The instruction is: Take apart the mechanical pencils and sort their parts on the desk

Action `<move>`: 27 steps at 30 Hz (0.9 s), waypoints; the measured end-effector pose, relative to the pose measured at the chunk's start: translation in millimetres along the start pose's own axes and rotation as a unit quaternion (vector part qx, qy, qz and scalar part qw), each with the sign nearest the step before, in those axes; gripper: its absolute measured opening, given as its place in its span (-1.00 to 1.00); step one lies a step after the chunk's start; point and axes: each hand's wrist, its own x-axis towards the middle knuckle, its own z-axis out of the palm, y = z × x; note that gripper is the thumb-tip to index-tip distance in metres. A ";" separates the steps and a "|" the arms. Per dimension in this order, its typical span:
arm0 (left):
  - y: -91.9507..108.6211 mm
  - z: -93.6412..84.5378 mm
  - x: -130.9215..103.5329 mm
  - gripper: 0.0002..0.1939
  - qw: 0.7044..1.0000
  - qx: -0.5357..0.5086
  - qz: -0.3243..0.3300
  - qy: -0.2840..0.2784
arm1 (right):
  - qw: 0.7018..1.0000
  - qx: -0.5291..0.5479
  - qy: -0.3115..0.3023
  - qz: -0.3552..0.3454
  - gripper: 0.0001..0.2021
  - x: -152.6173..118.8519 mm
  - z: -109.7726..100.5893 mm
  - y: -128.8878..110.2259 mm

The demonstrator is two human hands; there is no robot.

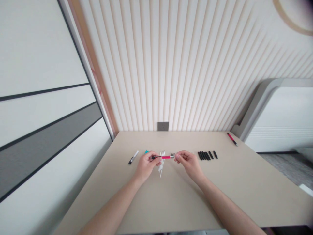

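Observation:
My left hand (148, 164) is closed round the black end of a red pen barrel (166, 157), held level above the table. At the barrel's right end, my right hand (187, 162) pinches a thin pale piece that lines up with the barrel; its far part is hidden by the fingers. Under and beside the barrel lie several white refills (161, 168). Small dark parts (172, 154) sit between the hands, partly covered. A teal object (146, 151) shows just behind my left hand.
Several black grips (204, 155) lie in a row right of my right hand. A white and black pen (133, 157) lies to the left, and a red and black pen (232, 139) near the back right corner of the table (171, 202). Behind is a ribbed wall with a socket (163, 126).

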 end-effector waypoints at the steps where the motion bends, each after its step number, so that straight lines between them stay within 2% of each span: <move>1: -0.1 -1.5 0.0 -0.87 1.000 0.015 0.004 -0.009 | 1.000 0.002 -0.003 0.002 -0.62 0.1 -0.1 0.4; 10: -2.0 -4.7 0.4 -0.77 0.996 0.018 -0.005 -0.083 | 1.000 -0.010 0.024 -0.007 -0.61 4.2 -3.0 1.6; 14: -6.2 -10.6 2.4 -0.75 0.993 0.060 -0.003 -0.104 | 0.999 -0.041 0.008 -0.007 -0.58 4.4 -5.8 2.1; 17: -7.3 -14.5 4.7 -0.80 0.991 0.089 0.018 -0.102 | 0.997 -0.076 -0.005 -0.005 -0.54 4.0 -6.9 4.4; 20: -4.7 -15.6 6.5 -0.83 0.991 0.085 0.051 -0.085 | 0.995 -0.098 -0.017 -0.012 -0.49 4.5 -6.4 8.7; 23: -0.9 -15.5 6.8 -0.83 0.992 0.083 0.058 -0.079 | 0.994 -0.109 -0.025 -0.012 -0.42 6.4 -6.0 14.7; 27: 1.6 -17.9 5.9 -0.80 0.991 0.098 0.056 -0.078 | 0.992 -0.127 0.007 -0.017 -0.37 12.4 -13.8 21.1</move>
